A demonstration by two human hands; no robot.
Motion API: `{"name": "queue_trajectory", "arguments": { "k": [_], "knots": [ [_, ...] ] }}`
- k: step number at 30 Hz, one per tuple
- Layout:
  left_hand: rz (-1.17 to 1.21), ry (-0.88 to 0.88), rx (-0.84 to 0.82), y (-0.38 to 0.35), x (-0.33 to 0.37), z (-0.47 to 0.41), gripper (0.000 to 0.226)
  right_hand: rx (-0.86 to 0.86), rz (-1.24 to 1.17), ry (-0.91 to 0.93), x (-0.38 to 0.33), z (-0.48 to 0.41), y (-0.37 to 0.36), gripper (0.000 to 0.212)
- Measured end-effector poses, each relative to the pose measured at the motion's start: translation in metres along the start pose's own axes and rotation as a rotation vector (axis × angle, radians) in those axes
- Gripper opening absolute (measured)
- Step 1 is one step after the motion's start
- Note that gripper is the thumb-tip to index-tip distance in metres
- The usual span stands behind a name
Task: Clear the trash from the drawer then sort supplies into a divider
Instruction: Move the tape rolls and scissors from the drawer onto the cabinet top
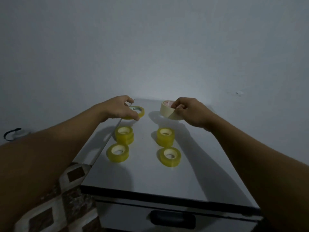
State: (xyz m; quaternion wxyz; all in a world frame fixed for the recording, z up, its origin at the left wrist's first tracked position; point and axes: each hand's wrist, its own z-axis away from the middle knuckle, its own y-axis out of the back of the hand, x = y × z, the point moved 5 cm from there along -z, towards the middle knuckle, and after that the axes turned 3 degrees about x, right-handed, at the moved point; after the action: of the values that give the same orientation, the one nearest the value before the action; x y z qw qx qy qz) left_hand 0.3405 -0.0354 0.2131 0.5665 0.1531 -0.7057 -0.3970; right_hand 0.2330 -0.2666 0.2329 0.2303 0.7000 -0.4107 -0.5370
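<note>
On the white cabinet top (147, 174), my left hand (120, 108) grips a flat yellow tape roll (139, 112) at the far left. At the far right, my right hand (189, 111) pinches a tilted cream masking tape roll (166, 108), lifted on its edge. Between my arms stand several clear yellow tape rolls: a stack of two on the left (124, 135), a stack on the right (165, 137), a single roll near left (117, 153) and a single roll near right (170, 156). The drawer (133, 215) below is closed, with a dark handle (173, 219).
A plain wall stands right behind the cabinet. A patterned tile floor (70, 206) lies at the lower left. A dark curved cord or handle (10, 133) sits by the wall at the far left.
</note>
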Motion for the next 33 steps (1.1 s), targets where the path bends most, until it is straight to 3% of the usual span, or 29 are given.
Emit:
{"name": "queue_trajectory", "arguments": {
  "k": [9,18,33],
  "knots": [
    [-0.161,0.107,-0.211,-0.023,-0.018,-0.02,0.1,-0.267,0.021,-0.097,0.007,-0.01,-0.037,0.023],
    [-0.135,0.093,-0.175,-0.022,-0.023,-0.013,0.087,-0.334,-0.069,-0.109,0.008,-0.001,-0.041,0.022],
    [0.022,0.062,-0.032,0.0,-0.018,0.004,0.076,-0.351,0.064,-0.124,-0.003,0.004,-0.044,0.033]
  ]
}}
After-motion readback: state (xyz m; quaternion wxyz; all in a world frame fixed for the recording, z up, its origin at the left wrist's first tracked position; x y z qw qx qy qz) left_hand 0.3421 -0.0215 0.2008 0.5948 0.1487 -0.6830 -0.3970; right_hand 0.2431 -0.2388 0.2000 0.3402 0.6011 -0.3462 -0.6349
